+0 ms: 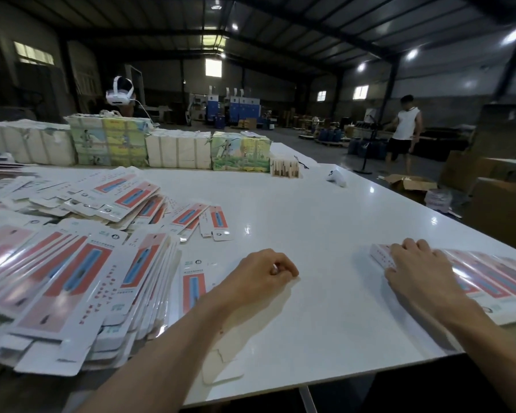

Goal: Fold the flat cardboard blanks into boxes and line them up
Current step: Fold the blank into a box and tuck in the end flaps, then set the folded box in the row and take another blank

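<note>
Lining up seems current: right hand (414, 272), fingers (410, 245) flat, presses the box row (489, 281) at three o'clock; left hand (259, 272), curled empty, likely needs a blank (75, 281) from nine o'clock.

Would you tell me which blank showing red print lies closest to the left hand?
The lone blank beside the left hand, lying apart from the stacks.
</note>
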The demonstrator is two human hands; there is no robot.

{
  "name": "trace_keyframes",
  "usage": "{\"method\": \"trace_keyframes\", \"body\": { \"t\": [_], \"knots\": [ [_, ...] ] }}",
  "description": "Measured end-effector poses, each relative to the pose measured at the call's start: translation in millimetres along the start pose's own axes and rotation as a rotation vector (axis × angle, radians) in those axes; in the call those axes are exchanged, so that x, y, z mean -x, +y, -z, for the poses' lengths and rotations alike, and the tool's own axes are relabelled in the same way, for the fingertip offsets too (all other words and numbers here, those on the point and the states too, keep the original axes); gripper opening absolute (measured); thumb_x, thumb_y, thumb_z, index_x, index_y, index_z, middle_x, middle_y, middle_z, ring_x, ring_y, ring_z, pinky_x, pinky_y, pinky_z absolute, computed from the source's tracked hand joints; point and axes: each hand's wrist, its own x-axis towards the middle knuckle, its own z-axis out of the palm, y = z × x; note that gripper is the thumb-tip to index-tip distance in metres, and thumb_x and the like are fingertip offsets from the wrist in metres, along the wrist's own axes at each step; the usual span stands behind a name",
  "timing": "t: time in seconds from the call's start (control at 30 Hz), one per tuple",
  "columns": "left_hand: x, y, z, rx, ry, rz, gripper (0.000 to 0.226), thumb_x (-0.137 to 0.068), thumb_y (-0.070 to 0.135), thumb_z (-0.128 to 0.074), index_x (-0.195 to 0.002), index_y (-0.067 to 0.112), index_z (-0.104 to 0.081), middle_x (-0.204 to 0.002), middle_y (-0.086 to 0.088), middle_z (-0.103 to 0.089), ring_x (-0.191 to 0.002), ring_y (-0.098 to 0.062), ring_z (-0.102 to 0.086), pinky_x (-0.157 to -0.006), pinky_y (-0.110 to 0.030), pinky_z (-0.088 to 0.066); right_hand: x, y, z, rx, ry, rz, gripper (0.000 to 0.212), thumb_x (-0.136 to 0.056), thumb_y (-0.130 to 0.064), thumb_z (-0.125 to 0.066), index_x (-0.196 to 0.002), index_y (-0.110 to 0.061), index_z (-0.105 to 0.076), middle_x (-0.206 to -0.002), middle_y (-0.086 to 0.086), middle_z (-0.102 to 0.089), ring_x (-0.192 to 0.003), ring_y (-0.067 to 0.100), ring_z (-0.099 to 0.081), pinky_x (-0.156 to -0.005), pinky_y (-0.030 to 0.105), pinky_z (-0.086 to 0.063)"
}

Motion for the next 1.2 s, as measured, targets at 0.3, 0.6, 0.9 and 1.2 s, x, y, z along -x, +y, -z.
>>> {"method": "trace_keyframes", "body": {
  "t": [0.3, 0.6, 0.9, 1.2],
  "knots": [
    [1.8, 3.5, 2.9, 0.096, 0.061, -0.034, 0.02, -0.102, 0.018, -0.062, -0.104, 0.027, -0.08, -0.097, 0.006, -0.072, -0.08, -0.008, -0.068, -0.078, -0.02, -0.054, -45.6, -117.5, 28.2, -0.585, 0.125, 0.186, 0.035, -0.104, -0.04, -0.059, -0.134, -0.021, -0.061, -0.11, -0.001, -0.072, -0.094, 0.018, -0.066, -0.082, 0.039, -0.055],
    [2.0, 13.7, 7.0, 0.024, 0.187, 0.002, 0.024, -0.099, 0.018, -0.059, -0.103, 0.031, -0.079, -0.079, 0.018, -0.07, -0.069, 0.005, -0.064, -0.067, -0.007, -0.045, -55.6, -168.4, -9.3, -0.808, 0.045, 0.141, 0.018, -0.102, -0.032, -0.053, -0.108, -0.024, -0.069, -0.092, -0.002, -0.075, -0.087, 0.026, -0.067, -0.08, 0.04, -0.055],
    [28.3, 50.2, 107.5, -0.482, 0.214, 0.316, 0.025, -0.106, 0.013, -0.051, -0.117, 0.011, -0.073, -0.106, -0.005, -0.072, -0.096, -0.023, -0.067, -0.079, -0.034, -0.051, -64.2, -169.5, -17.9, -0.924, 0.001, 0.183, 0.017, -0.099, -0.024, -0.057, -0.096, -0.037, -0.068, -0.092, -0.011, -0.075, -0.085, 0.022, -0.067, -0.075, 0.035, -0.047],
    [133.7, 38.4, 186.6, -0.833, 0.082, 1.029, 0.113, -0.074, 0.063, -0.086, -0.156, 0.012, -0.028, -0.159, -0.02, -0.026, -0.15, -0.042, -0.024, -0.118, -0.053, -0.036, -61.2, -168.9, -12.7, -0.979, -0.041, 0.189, 0.023, -0.098, -0.022, -0.057, -0.087, -0.039, -0.067, -0.086, -0.022, -0.07, -0.083, 0.006, -0.064, -0.073, 0.033, -0.042]
  ]
}}
